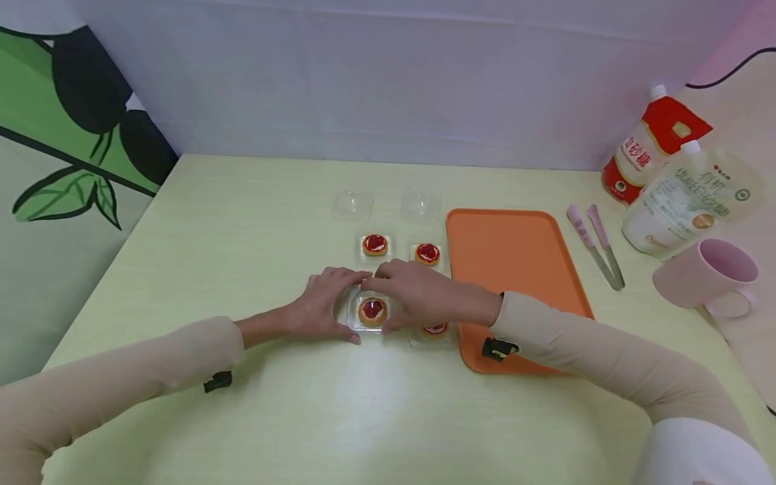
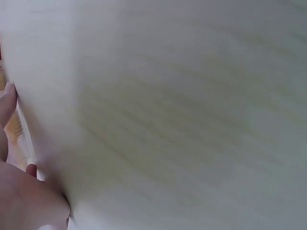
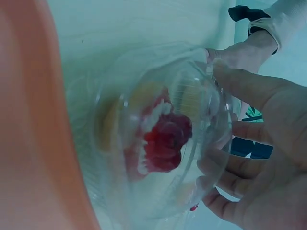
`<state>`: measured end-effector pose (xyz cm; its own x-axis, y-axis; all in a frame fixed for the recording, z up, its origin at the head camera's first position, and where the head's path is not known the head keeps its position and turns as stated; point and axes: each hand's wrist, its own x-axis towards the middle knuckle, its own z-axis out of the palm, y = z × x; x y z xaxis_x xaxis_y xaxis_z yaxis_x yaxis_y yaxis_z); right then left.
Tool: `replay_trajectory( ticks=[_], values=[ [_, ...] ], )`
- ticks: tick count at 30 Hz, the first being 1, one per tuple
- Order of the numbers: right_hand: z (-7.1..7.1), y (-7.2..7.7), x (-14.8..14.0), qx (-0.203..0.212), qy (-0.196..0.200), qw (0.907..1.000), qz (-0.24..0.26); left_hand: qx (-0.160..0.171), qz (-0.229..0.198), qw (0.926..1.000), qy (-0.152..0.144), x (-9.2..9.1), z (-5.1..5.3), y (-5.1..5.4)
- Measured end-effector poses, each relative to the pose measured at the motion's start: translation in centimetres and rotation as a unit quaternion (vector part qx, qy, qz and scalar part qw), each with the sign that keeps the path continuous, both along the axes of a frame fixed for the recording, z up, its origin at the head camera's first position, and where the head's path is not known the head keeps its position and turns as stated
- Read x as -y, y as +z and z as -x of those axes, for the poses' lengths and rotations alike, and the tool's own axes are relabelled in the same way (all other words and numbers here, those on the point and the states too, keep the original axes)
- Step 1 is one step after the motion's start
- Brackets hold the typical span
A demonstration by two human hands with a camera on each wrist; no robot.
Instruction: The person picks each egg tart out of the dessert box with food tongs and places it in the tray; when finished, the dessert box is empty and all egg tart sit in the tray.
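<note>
A small tart with red topping (image 1: 372,310) sits in a clear plastic box (image 1: 353,316) at the middle of the table. My left hand (image 1: 318,306) holds the box's left side, thumb at the front and fingers at the back. From the right, my right hand (image 1: 415,291) grips the same box, its fingers at the back edge and thumb near the front corner. Another boxed tart (image 1: 435,330) lies partly under my right wrist; a covered tart (image 3: 168,143) fills the right wrist view. Only part of the left hand (image 2: 24,191) shows in the left wrist view.
Two more tarts (image 1: 375,244) (image 1: 428,254) stand behind the hands, with clear lids (image 1: 353,205) (image 1: 421,205) farther back. An orange tray (image 1: 509,249) lies to the right, under my right forearm. Beyond it are tongs (image 1: 597,246), a pink mug (image 1: 685,276) and two pouches (image 1: 636,158) (image 1: 679,209).
</note>
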<state>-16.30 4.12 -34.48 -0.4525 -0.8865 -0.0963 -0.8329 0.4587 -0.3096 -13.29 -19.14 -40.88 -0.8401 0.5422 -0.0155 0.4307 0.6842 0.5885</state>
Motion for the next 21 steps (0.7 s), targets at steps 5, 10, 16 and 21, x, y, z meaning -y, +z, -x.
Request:
replay_trajectory(
  ticks=[5,10,16,21],
  values=[
    [-0.04,-0.2,-0.02,0.0,0.002,1.0,0.008,-0.012,-0.008,0.9999,-0.007,-0.09,-0.11,-0.24],
    [-0.1,-0.54,-0.01,0.005,0.001,0.9998,0.021,-0.019,-0.012,0.9996,-0.018,-0.23,-0.27,-0.4],
    [-0.45,-0.84,0.03,0.0,-0.008,0.9995,0.029,-0.027,-0.007,0.9994,-0.022,-0.37,-0.36,-0.58],
    [-0.79,-0.88,0.22,-0.027,-0.014,0.9994,0.019,-0.018,-0.008,0.9996,-0.019,-0.57,-0.34,-0.44]
  ],
)
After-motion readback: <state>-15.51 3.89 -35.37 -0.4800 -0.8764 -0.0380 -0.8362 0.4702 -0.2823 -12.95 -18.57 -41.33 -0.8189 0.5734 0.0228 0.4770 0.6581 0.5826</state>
